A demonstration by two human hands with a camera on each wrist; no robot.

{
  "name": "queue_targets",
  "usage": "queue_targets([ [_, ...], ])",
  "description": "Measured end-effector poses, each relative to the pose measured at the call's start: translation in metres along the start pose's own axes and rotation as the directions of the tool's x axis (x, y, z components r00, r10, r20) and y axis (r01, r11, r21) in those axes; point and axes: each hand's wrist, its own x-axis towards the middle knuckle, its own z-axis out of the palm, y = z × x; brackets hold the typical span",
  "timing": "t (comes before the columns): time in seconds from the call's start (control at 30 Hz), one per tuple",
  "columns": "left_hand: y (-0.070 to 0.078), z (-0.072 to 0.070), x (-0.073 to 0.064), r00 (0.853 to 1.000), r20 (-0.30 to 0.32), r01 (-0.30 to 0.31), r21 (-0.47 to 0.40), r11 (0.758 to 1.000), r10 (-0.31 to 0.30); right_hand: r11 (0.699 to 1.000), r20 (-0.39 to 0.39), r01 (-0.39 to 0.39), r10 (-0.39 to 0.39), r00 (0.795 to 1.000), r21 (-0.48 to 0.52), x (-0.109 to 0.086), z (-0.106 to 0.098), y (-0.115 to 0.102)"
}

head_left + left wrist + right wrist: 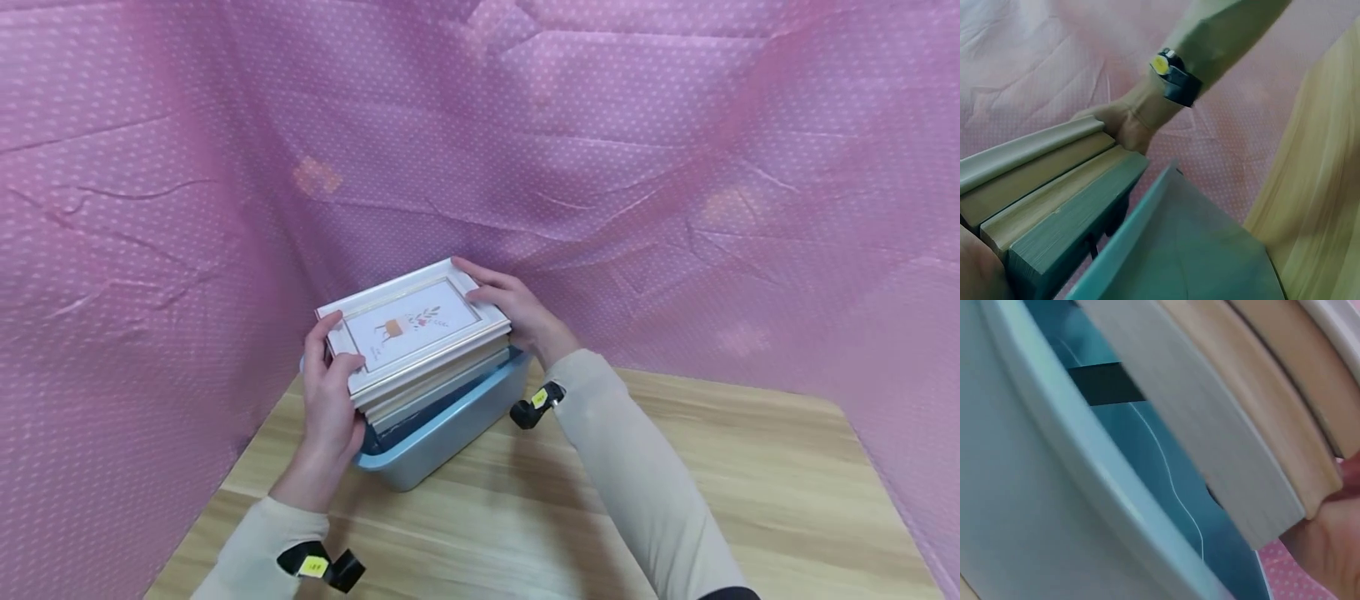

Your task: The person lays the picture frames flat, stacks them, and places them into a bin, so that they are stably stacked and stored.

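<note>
My left hand point(327, 400) and right hand point(525, 312) grip the two ends of a stack of picture frames, thumbs over the top. Uppermost is a white picture frame point(420, 358), its picture of a small orange planter and leaves facing up. Beneath it, tan picture frames point(1047, 175) and a grey picture frame point(1185, 419) show their edges. The tilted stack sits over the mouth of a light blue plastic bin point(457, 433). In the right wrist view, a gap separates the lowest frame from the near rim. Whether the stack touches the far rim is hidden.
The bin stands on a wood-grain table point(750, 483). Inside it, a dark strip point(1107, 383) and a thin white line point(1169, 481) are visible beneath the stack. A pink dotted cloth point(637, 208) hangs behind and along both sides.
</note>
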Motion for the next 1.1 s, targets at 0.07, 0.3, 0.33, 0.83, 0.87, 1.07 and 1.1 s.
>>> queue_targets([
  [0.07,-0.001,-0.002,0.002,1.0,0.002,0.002,0.013,1.0,-0.002,1.0,0.022,-0.006,0.006,1.0,-0.011,0.002,-0.001,-0.001],
  [0.3,-0.007,-0.006,0.005,0.999,0.019,0.048,0.109,0.993,-0.051,0.995,0.114,-0.028,0.039,0.993,-0.092,0.004,-0.001,-0.002],
  [0.33,-0.008,-0.007,0.006,0.998,0.022,0.059,0.128,0.99,-0.063,0.995,0.116,-0.031,0.042,0.992,-0.1,0.004,-0.001,-0.001],
  [0.83,-0.01,-0.009,0.011,0.985,0.007,0.165,0.218,0.962,-0.171,0.984,0.145,-0.027,0.053,0.988,-0.173,0.011,0.0,0.009],
  [0.87,-0.01,-0.009,0.011,0.984,0.002,0.173,0.227,0.958,-0.178,0.984,0.146,-0.027,0.054,0.988,-0.178,0.011,0.0,0.01],
  [1.07,-0.01,-0.01,0.013,0.978,0.005,0.199,0.287,0.937,-0.21,0.982,0.148,-0.009,0.037,0.988,-0.187,0.016,-0.002,0.015],
  [1.1,-0.01,-0.01,0.014,0.977,0.009,0.2,0.29,0.936,-0.212,0.982,0.146,-0.009,0.038,0.989,-0.19,0.016,-0.003,0.015],
])
